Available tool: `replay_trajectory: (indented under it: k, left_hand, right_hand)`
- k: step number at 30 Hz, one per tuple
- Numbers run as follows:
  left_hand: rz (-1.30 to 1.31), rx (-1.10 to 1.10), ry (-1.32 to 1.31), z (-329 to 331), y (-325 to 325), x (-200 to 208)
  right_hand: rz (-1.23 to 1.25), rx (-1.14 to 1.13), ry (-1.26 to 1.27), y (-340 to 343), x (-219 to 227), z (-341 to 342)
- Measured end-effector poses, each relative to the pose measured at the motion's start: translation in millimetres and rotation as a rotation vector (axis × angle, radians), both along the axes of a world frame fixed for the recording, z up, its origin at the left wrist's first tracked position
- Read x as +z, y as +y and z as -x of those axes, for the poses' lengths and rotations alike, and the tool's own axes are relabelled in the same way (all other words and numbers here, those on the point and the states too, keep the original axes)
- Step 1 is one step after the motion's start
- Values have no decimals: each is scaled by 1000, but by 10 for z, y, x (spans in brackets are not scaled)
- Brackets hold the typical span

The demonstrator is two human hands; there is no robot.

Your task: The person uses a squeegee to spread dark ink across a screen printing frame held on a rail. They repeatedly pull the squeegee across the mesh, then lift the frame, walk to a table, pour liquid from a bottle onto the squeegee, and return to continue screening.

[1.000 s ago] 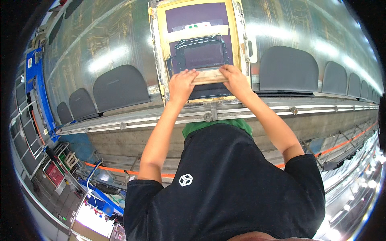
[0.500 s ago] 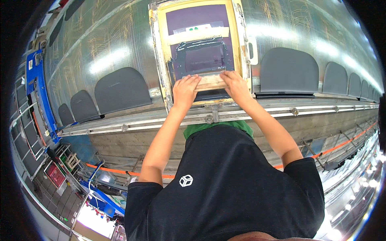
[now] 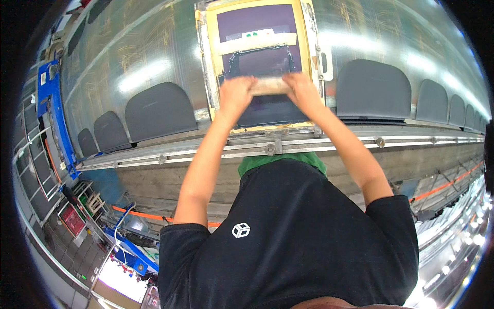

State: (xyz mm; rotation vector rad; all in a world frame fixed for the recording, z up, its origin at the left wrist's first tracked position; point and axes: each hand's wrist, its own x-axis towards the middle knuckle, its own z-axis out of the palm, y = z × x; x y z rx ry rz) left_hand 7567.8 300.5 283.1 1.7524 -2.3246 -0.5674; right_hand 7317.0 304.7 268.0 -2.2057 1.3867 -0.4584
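A long, shiny metal bench [image 3: 360,31] runs across the view, streaked with glare and bent by the lens. Over it, the left hand [image 3: 237,95] and right hand [image 3: 304,93] grasp the two ends of a pale wooden bar [image 3: 270,86], one at each side, thumbs inward. The bar lies crosswise over the lower half of a dark purple screen [image 3: 256,20]; it is blurred, so whether its lower edge touches the screen is hard to tell. Below the bar the screen is glossy and dark; above it, dark smears edge a rectangle, with a cream strip of tape [image 3: 257,44] higher up. A yellow-edged frame [image 3: 303,36] surrounds the screen.

Rounded grey pads lie in a row along the bench: a large left pad [image 3: 160,110] and a large right pad [image 3: 373,90], with smaller-looking ones farther out. A metal rail [image 3: 216,152] follows the near edge, close to the person's black shirt [image 3: 303,226]. At far left stands a blue beam [image 3: 49,92]; at lower left, a red crate [image 3: 72,220].
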Motion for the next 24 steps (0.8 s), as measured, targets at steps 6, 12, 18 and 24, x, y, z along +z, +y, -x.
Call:
replay_trajectory:
  k: [6, 12, 18, 24]
  left_hand:
    - [39, -28, 10, 32, 782, 19]
    - [22, -39, 37, 48, 910, 48]
    - [110, -9, 137, -54, 1077, 8]
    - [110, 87, 93, -1025, 1350, 75]
  right_hand:
    - [-337, -81, -234, 281, 169, 307]
    - [-152, -697, -302, -875, -402, 890]
    - [10, -728, -349, -1097, -329, 711]
    - [-3, -733, -509, -852, -104, -610]
